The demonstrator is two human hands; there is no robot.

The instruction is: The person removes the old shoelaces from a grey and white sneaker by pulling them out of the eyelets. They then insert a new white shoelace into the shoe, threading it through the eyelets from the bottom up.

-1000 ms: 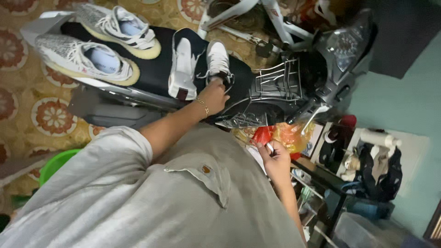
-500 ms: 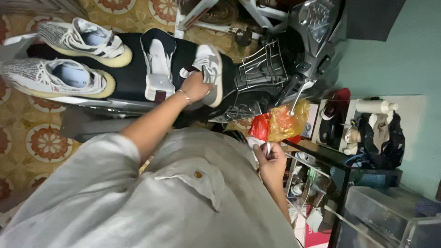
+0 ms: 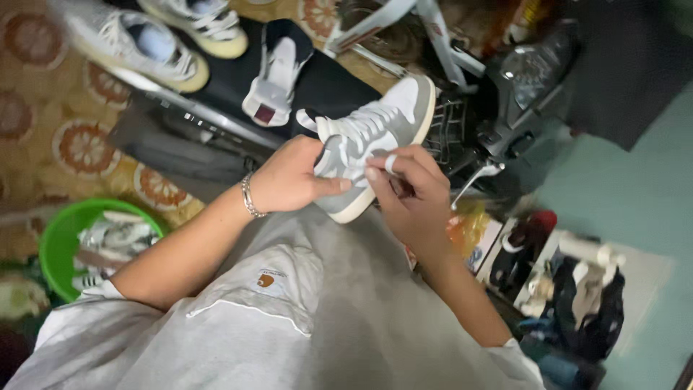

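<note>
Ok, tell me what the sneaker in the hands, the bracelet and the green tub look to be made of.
Sneaker: probably smooth leather or a synthetic, in matte white and grey panels, with a rubbery off-white sole; blur leaves the choice open.
Bracelet on the left wrist: likely metal, with silvery links that catch the light.
Green tub: apparently plastic, going by its uniform bright colour and smooth rolled rim.

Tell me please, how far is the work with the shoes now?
Done: the grey-and-white sneaker is off the black seat and up in front of the person. In hand: the left hand grips its heel side, the right hand its laces side. Left: its partner sneaker and two pale running shoes lie untouched on the seat.
</note>
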